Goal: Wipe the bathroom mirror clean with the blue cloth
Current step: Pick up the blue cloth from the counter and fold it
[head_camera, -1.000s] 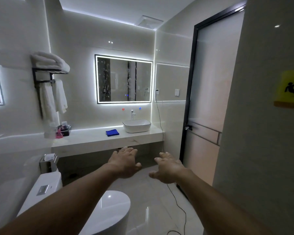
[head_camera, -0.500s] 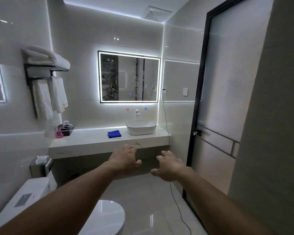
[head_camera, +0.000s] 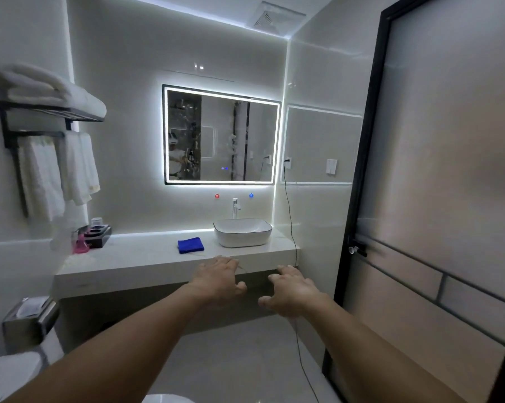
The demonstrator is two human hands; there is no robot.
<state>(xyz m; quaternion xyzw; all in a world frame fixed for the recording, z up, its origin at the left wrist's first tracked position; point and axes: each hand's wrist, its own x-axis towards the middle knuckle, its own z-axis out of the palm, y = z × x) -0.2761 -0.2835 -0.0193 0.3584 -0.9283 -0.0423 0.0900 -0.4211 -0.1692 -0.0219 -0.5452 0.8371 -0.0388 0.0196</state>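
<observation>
Both empty: left hand (head_camera: 216, 282) and right hand (head_camera: 293, 293) out in front, fingers spread loose, near the counter (head_camera: 135, 260) edge. Reach across to the blue cloth (head_camera: 190, 245), folded flat just left of the basin (head_camera: 242, 232) below the mirror (head_camera: 220, 135), and gather the whole fold, not one corner.

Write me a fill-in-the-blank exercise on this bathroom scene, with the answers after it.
1. The blue cloth lies on the counter, to the ____ of the basin.
2. The left hand and the right hand are open and hold ____.
3. Below the mirror, the left dot beside the tap is red and the right dot is ____.
Missing words: left; nothing; blue.
</observation>
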